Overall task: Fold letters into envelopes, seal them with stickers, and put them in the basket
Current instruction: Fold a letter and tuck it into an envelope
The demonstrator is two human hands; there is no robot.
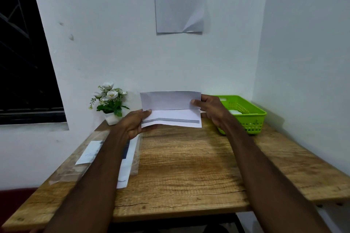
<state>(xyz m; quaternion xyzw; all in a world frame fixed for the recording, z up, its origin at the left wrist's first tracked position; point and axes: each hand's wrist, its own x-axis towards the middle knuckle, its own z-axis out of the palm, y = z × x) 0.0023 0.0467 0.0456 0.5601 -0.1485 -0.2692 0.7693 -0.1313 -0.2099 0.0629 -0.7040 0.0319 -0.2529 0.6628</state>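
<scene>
A white envelope (171, 109) is held up above the far part of the wooden table (189, 166), its flap raised and a grey strip along its lower edge. My left hand (135, 124) grips the envelope's lower left corner, thumb on the front. My right hand (210, 108) pinches its right edge at the fold. A green plastic basket (251, 117) stands at the table's back right, just behind my right hand, with something white inside it.
A clear plastic sleeve with white sheets and envelopes (106, 155) lies on the table's left side under my left forearm. A small white pot of artificial flowers (109, 102) stands at the back left. A printed sheet (180, 0) hangs on the wall.
</scene>
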